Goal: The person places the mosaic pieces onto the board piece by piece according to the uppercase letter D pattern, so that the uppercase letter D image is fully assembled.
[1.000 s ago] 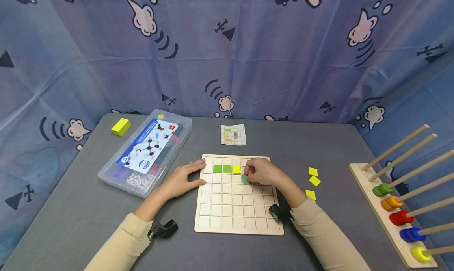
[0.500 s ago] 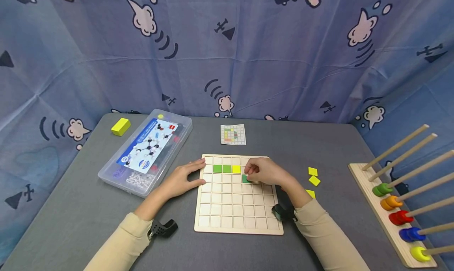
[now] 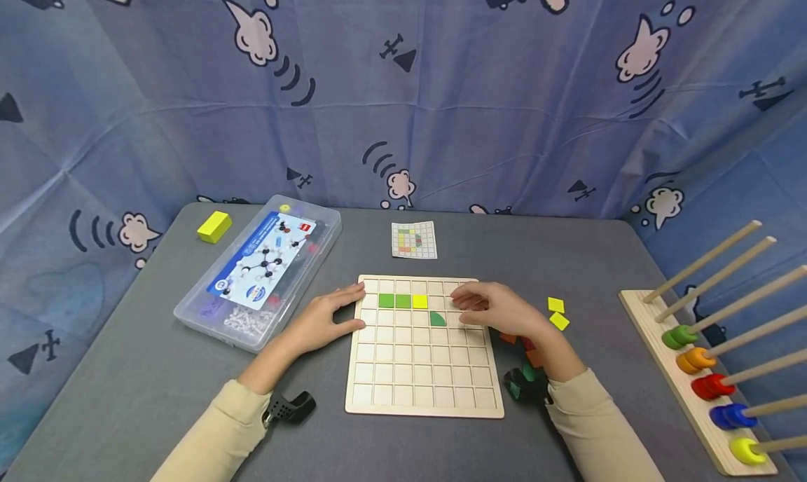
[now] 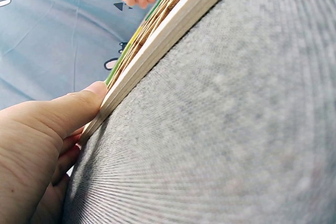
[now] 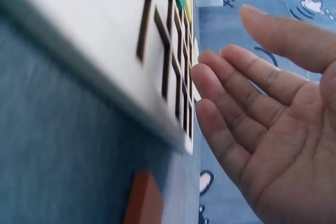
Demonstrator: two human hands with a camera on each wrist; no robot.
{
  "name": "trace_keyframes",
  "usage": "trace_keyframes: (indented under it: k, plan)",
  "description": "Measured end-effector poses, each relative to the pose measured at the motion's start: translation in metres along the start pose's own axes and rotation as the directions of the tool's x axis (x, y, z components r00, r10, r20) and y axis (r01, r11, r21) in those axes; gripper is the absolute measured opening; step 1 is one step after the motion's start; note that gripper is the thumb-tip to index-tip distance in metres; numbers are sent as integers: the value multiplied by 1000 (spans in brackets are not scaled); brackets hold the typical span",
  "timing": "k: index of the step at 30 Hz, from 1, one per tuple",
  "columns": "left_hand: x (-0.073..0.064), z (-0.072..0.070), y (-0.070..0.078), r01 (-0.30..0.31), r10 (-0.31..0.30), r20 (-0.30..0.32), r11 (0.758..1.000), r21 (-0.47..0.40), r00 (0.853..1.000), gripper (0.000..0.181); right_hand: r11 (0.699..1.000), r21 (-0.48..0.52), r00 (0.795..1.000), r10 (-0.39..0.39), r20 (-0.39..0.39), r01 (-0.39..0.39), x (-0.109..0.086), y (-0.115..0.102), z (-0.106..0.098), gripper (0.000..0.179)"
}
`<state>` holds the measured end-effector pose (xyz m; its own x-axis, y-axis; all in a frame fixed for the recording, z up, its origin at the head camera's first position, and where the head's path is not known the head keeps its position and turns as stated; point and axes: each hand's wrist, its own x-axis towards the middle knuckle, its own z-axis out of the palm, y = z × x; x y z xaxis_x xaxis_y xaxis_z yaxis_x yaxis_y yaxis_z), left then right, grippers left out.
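A wooden grid board [image 3: 403, 375] lies on the grey table. In its second row from the top sit two green squares [image 3: 403, 300] and a yellow square [image 3: 419, 301]. A green quarter-circle tile [image 3: 438, 319] rests one row lower, to the right. My left hand [image 3: 323, 321] touches the board's left edge with its thumb and extended fingertips, as the left wrist view also shows. Over the board's right side, my right hand [image 3: 501, 307] has loosely bent fingers and holds nothing; its bare palm [image 5: 294, 156] faces the right wrist camera.
Yellow squares [image 3: 556, 305] and an orange tile [image 3: 534, 358] lie right of the board, some tiles partly hidden by my arm. A pattern card [image 3: 414, 240] is behind it. Left are a clear plastic box [image 3: 265, 265] and yellow block [image 3: 215, 226]; right, a peg stand [image 3: 687, 391].
My right hand has let go of the green quarter-circle tile and moved right, its fingers spreading apart. The tile stays in its cell. My left hand has not moved.
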<state>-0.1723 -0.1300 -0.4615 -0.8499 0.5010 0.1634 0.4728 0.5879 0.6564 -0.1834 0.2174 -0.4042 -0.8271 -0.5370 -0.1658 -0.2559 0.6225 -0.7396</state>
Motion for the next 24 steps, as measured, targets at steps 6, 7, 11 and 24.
trace_keyframes:
  k: [6,7,11,24]
  plan:
    - [-1,1,0,-36,37,-42,999,17,998,58,1000,24,999,18,-46,-17,-20,11,-10,42]
    - [-1,1,0,-41,42,-46,999,17,998,57,1000,27,999,16,-51,-14,-24,13,-11,42]
    - [-1,1,-1,-39,39,-39,999,17,998,58,999,37,997,39,-67,-37,-40,22,-17,41]
    - [0,0,-1,-11,11,-5,1000,5,1000,59,994,40,995,97,0,-97,-82,50,-40,41]
